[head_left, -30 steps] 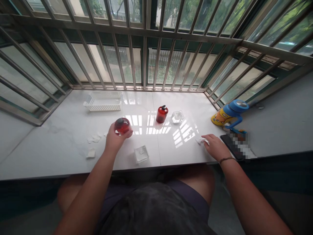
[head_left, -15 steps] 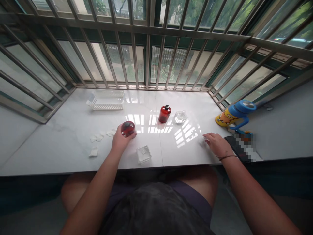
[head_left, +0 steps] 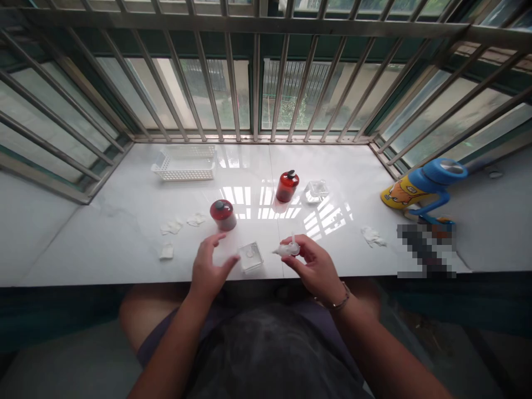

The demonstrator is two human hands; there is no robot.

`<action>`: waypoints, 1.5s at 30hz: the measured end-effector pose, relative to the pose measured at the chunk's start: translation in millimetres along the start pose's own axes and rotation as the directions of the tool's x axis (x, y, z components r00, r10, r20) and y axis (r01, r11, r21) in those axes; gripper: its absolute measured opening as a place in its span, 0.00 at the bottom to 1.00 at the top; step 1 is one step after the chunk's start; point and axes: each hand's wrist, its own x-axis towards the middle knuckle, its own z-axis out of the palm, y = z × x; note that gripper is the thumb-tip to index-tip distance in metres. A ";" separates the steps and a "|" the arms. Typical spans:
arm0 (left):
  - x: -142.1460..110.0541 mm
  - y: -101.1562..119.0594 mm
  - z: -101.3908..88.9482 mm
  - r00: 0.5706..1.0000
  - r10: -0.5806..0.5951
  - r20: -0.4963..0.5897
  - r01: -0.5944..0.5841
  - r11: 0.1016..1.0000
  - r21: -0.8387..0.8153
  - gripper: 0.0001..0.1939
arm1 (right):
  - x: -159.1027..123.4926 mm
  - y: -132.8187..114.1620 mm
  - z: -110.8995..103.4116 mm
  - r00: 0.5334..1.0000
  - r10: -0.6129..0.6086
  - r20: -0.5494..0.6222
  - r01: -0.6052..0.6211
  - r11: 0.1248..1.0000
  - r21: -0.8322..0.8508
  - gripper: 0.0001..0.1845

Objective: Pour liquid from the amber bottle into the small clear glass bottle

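Observation:
In the head view, my right hand (head_left: 318,266) pinches a small whitish translucent piece (head_left: 286,249) with a pointed tip facing left, perhaps a small squeeze bottle. Across from it, my left hand (head_left: 211,266) has thumb and fingers apart and holds nothing. Between the hands a clear square box (head_left: 250,257) sits on the white table, close to my left thumb. A dark red bottle with a black top (head_left: 223,215) stands just beyond my left fingers, apart from them. Further back is another red bottle (head_left: 287,187), beside a second clear box (head_left: 317,191).
Crumpled white tissues (head_left: 171,226) lie at the left, and another tissue (head_left: 373,236) at the right. A white plastic basket (head_left: 185,166) stands at the back left. A blue and yellow drinking bottle (head_left: 424,183) is at the right, with blurred-out objects in front. Metal bars line the windows.
My left hand has let go of the red bottle and come nearer me. My right hand has moved left to the middle, now with the whitish piece. A tissue shows where it was.

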 end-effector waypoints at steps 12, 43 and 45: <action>-22.6 5.0 30.4 0.971 0.007 0.239 -0.009 1.000 0.007 0.34 | 14.0 -0.4 34.8 0.996 -0.024 0.082 0.023 1.000 0.009 0.13; -31.7 28.1 61.5 0.954 0.124 0.273 -0.092 0.988 -0.128 0.31 | -23.6 52.2 22.2 0.992 -0.046 0.114 0.073 0.966 -0.249 0.20; -31.9 27.9 61.4 0.955 0.127 0.269 -0.097 0.988 -0.123 0.32 | -24.4 51.6 21.9 0.996 -0.017 0.087 0.038 0.971 -0.236 0.16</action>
